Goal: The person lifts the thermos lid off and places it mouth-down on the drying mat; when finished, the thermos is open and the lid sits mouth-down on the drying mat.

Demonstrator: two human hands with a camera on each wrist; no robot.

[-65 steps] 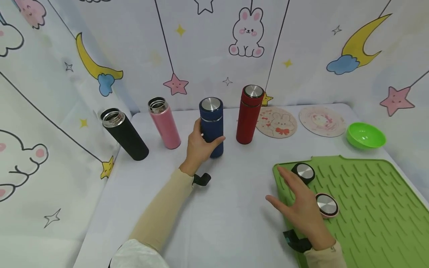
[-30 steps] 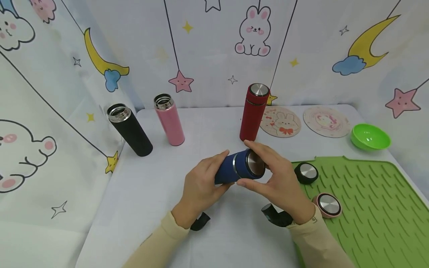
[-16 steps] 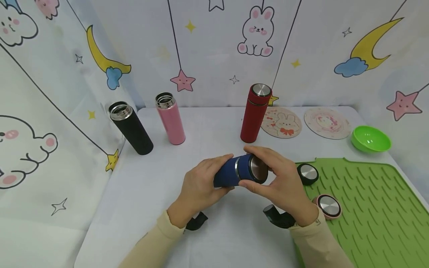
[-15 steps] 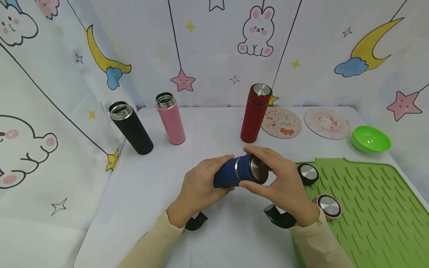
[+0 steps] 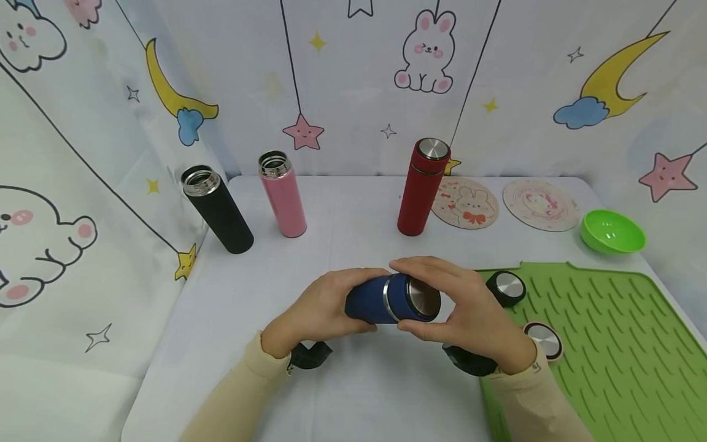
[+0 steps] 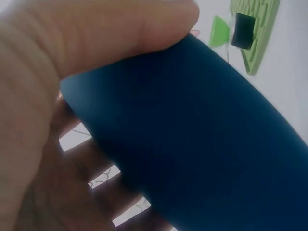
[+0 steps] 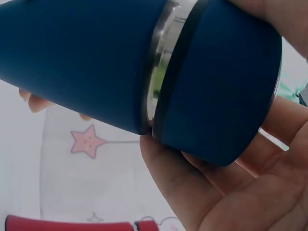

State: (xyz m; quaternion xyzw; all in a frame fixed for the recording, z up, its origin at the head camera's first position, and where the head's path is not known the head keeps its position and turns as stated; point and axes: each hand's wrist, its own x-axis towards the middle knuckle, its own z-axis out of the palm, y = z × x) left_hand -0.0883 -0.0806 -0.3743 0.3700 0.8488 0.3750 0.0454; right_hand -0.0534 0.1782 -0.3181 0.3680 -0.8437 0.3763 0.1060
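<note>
A blue thermos bottle point(image 5: 369, 301) lies tilted on its side in the air between both hands, its steel-topped lid point(image 5: 424, 299) facing right. My left hand point(image 5: 317, 307) grips the bottle's body, thumb on the near side and fingers behind it, as the left wrist view shows. Around the lid curl the fingers and thumb of my right hand point(image 5: 464, 307). In the right wrist view a silver band point(image 7: 161, 67) shows between body and lid, with the lid still at the mouth of the bottle.
Open black point(image 5: 218, 212) and pink point(image 5: 283, 195) bottles stand at the back left. A capped red bottle point(image 5: 422, 187) stands at the back centre, near two round coasters point(image 5: 466, 202) and a green bowl point(image 5: 613, 232). On the green mat point(image 5: 618, 344) lie black point(image 5: 507, 287) and pink point(image 5: 544, 341) lids.
My left hand has lifted the blue bottle off the table and tipped it over. My right hand has come from beside the mat onto its lid. Lately both hands have lowered slightly.
</note>
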